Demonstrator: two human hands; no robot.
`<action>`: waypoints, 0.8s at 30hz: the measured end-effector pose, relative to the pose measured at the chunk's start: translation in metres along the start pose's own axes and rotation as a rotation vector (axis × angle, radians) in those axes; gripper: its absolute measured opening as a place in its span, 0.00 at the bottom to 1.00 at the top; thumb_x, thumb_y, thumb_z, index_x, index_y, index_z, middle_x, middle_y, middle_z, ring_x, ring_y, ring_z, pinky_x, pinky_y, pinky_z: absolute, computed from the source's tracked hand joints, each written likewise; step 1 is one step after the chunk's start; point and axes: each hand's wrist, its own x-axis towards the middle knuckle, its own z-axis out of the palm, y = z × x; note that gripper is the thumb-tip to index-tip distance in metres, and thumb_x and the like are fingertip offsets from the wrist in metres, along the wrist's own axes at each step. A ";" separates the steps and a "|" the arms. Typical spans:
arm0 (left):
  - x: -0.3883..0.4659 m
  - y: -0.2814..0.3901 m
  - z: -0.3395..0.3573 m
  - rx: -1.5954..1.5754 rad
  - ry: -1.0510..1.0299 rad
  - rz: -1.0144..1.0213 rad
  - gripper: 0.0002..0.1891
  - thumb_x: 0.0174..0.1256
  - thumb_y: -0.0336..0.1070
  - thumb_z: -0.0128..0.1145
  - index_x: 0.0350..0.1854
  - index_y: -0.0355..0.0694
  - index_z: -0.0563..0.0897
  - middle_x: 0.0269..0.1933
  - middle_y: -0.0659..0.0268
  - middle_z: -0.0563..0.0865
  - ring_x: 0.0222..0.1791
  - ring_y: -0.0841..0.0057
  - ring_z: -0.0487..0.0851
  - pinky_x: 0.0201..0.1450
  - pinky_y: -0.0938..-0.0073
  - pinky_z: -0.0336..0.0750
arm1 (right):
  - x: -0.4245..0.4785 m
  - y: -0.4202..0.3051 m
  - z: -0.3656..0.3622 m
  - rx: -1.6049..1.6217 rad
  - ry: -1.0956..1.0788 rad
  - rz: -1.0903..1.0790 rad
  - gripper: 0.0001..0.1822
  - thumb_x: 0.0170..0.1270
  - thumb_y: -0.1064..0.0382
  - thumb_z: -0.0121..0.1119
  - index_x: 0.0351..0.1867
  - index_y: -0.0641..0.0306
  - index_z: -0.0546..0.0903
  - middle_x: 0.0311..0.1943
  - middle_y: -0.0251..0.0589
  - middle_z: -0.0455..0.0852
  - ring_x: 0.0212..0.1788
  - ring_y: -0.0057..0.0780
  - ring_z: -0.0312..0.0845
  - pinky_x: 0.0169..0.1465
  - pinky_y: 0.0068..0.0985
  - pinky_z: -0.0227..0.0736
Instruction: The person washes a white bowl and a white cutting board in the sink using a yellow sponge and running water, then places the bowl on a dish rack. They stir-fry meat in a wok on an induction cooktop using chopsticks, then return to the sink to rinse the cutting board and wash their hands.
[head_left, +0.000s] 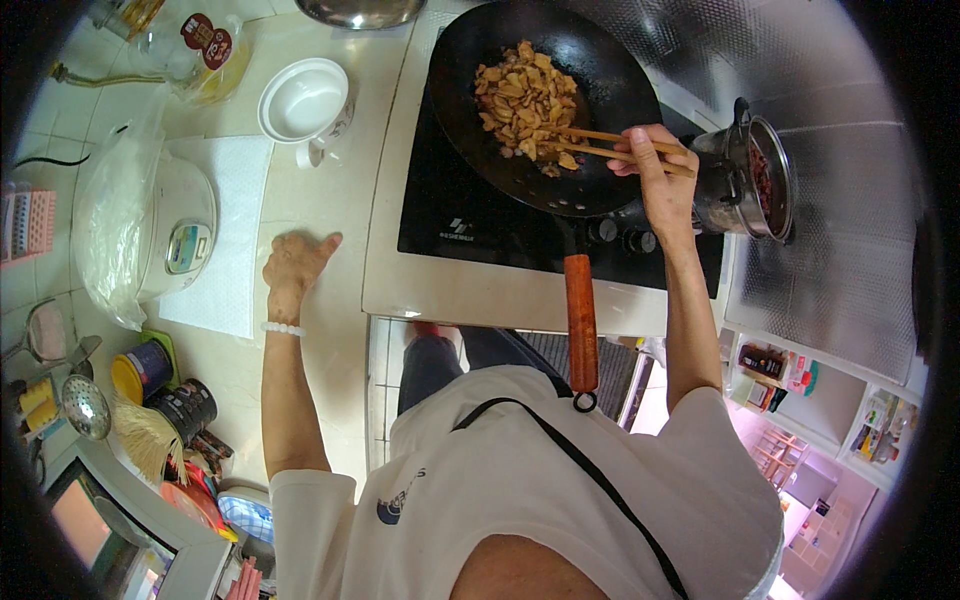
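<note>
My right hand (660, 169) grips a pair of wooden chopsticks (585, 133), their tips among small browned pieces of food (529, 90), perhaps sliced meat. The food is heaped on the far left side of a black wok (615, 82). This wok sits over a black glass cooktop (487, 225), and its reddish wooden handle (581, 322) points toward my body. My left hand (294, 259) rests on the pale countertop (322, 390), fingers curled, thumb out, holding nothing visible. Beyond it stands a white ceramic cup (304, 101) with a handle.
A steel pot (780, 180) with dark red contents stands right of the wok, beside a foil-covered wall (840, 247). At left are a rice cooker (180, 232) partly under plastic, white paper sheets (232, 225), an oil bottle (217, 67) and dry noodles (150, 435).
</note>
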 end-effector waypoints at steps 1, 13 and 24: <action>0.000 0.000 0.001 0.007 0.010 -0.006 0.38 0.53 0.70 0.54 0.46 0.32 0.81 0.50 0.47 0.79 0.48 0.55 0.81 0.49 0.62 0.76 | 0.000 -0.001 0.000 0.003 0.015 -0.006 0.13 0.66 0.60 0.56 0.32 0.72 0.81 0.25 0.41 0.83 0.23 0.24 0.81 0.26 0.17 0.77; 0.002 -0.004 0.006 0.032 0.046 0.030 0.41 0.52 0.73 0.52 0.44 0.30 0.81 0.48 0.47 0.80 0.47 0.55 0.81 0.46 0.62 0.77 | 0.000 -0.014 -0.013 -0.015 0.049 0.030 0.14 0.66 0.60 0.57 0.30 0.72 0.80 0.24 0.42 0.83 0.22 0.25 0.81 0.25 0.17 0.77; 0.003 -0.003 0.004 0.026 0.022 0.011 0.41 0.53 0.72 0.52 0.42 0.29 0.82 0.48 0.47 0.80 0.46 0.56 0.82 0.46 0.62 0.77 | -0.001 -0.011 -0.012 0.035 0.049 0.032 0.14 0.66 0.59 0.56 0.31 0.71 0.80 0.24 0.43 0.82 0.20 0.25 0.81 0.24 0.17 0.78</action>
